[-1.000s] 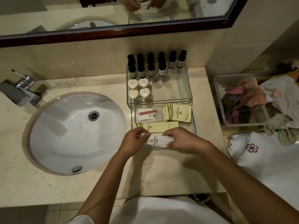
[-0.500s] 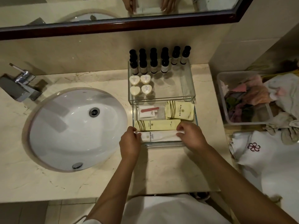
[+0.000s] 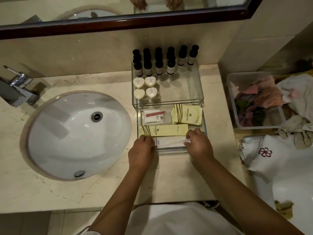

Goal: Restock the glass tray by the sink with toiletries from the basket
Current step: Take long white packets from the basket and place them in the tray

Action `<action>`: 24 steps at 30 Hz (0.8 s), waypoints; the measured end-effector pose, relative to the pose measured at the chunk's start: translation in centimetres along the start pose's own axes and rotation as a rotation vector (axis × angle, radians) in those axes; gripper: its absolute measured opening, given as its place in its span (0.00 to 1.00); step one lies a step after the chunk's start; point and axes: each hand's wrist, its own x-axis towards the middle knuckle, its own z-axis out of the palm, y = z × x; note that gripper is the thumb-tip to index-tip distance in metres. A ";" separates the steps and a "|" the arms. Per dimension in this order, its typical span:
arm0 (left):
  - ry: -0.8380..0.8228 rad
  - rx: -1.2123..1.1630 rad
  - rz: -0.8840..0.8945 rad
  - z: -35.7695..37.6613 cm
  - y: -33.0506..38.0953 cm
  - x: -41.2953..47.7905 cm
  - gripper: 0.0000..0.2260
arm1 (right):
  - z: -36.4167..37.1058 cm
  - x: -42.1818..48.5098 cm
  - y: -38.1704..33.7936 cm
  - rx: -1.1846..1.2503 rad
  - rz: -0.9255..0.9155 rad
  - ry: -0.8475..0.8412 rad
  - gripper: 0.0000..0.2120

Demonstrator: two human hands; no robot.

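Watching from the remote station, I see the white oval basin (image 3: 76,133) at left and, just beside it, the clear rectangular glass tray (image 3: 171,151) on the cream marble counter (image 3: 84,192). The left hand (image 3: 141,150) curls its fingers over the left end of a flat white paper-wrapped packet (image 3: 169,141), which lies in the tray's front row, just in front of the long pale-yellow sachet (image 3: 166,130). The packet's long axis runs left to right, parallel to the tray's near wall, spanning the gap between the hands. The right hand (image 3: 199,146) bends its fingertips down onto the right end. Each hand sits at its own end, neither nearer. I judge the coming move to be a release, lifting straight off both ends. The clear plastic bin (image 3: 237,92) of cloths stands well apart at right.
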 end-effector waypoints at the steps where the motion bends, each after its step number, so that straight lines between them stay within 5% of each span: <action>1: -0.001 0.002 -0.001 -0.1 0.0 0.1 0.10 | 0.0 0.1 0.0 0.000 -0.004 -0.006 0.07; 11: -0.012 -0.022 -0.017 -2.3 1.7 1.2 0.08 | -2.2 -0.5 0.1 0.295 0.092 0.120 0.08; 18: -0.034 -0.302 -0.009 -3.7 7.7 7.3 0.17 | -3.6 4.7 1.5 -0.027 0.068 0.087 0.26; 24: -0.062 -0.338 -0.097 -2.3 9.4 10.1 0.15 | -2.0 6.0 2.5 -0.143 -0.065 0.097 0.30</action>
